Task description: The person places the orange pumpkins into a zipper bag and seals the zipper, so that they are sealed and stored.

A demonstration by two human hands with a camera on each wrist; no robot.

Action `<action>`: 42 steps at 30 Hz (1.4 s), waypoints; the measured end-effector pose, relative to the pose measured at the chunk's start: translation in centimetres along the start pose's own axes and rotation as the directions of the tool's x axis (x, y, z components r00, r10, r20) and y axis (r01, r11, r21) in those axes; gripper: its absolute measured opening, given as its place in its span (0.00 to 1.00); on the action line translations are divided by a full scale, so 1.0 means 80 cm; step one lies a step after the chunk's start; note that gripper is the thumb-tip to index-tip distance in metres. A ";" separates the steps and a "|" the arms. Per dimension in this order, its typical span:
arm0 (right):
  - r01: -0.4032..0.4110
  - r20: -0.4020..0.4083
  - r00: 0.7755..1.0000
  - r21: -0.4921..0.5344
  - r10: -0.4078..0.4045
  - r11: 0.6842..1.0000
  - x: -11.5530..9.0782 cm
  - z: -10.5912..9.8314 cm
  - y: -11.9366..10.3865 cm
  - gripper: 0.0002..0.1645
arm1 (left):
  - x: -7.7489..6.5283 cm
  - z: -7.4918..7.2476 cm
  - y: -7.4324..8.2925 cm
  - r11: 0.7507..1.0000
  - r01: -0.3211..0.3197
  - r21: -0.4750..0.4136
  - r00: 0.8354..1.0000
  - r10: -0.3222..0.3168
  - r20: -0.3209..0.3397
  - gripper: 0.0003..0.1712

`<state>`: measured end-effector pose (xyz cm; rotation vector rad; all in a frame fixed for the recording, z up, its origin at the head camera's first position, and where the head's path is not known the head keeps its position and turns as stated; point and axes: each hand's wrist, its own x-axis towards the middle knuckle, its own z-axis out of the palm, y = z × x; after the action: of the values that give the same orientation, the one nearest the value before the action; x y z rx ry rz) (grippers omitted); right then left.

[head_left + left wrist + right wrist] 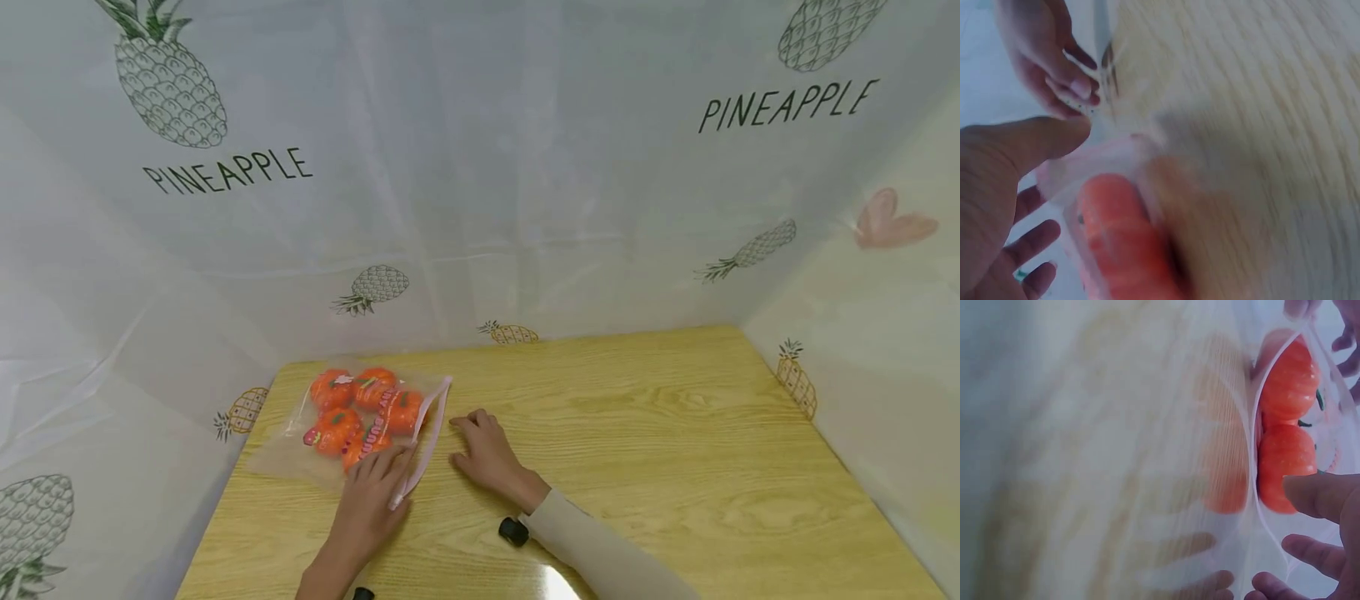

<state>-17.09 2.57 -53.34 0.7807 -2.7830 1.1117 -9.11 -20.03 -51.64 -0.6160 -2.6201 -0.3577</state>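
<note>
At the table's left lies a clear bag of orange, pumpkin-shaped pieces. The left hand rests on its mouth; whether finger and thumb pinch the edge cannot be told through the blur. Just right, the right hand hovers, fingers apart, above the wooden table.

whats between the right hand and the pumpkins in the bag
In the head view, the bag's pink rim and a narrow strip of bare table.
</note>
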 end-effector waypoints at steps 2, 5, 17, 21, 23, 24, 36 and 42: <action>-0.001 0.016 1.000 0.010 0.001 1.000 -0.004 -0.001 -0.001 0.30 | -0.004 -0.004 -0.003 1.000 -0.006 0.012 1.000 0.005 0.019 0.49; -0.008 0.043 0.999 0.026 0.007 1.000 -0.007 -0.002 -0.001 0.31 | -0.009 -0.011 -0.010 0.999 -0.012 0.033 1.000 0.011 0.029 0.48; 0.006 0.084 0.996 0.020 -0.007 1.000 -0.014 0.001 -0.002 0.35 | -0.019 -0.035 -0.036 0.993 -0.076 0.089 0.997 0.074 0.035 0.35; 0.019 0.078 0.997 0.005 -0.020 1.000 -0.016 0.001 -0.002 0.35 | -0.020 -0.039 -0.044 0.983 -0.142 0.113 0.990 0.142 0.003 0.34; 0.022 0.075 0.997 0.002 -0.022 1.000 -0.017 0.001 -0.002 0.34 | -0.020 -0.040 -0.048 0.980 -0.166 0.113 0.985 0.169 -0.019 0.33; 0.021 0.075 0.997 -0.001 -0.021 1.000 -0.018 0.001 -0.002 0.34 | -0.021 -0.040 -0.050 0.978 -0.174 0.113 0.984 0.178 -0.029 0.31; 0.071 0.059 0.996 -0.037 -0.069 0.997 -0.022 0.002 -0.017 0.34 | -0.019 -0.024 -0.033 0.983 -0.135 0.120 0.966 0.158 -0.206 0.40; 0.222 -0.020 0.975 -0.059 -0.223 0.973 -0.021 0.008 -0.033 0.32 | -0.017 -0.010 -0.020 0.985 -0.097 0.146 0.971 0.126 -0.205 0.33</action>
<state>-14.32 1.24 -52.51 1.0333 -2.6119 0.9925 -8.50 -22.18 -51.77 -0.6386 -2.3704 -0.1979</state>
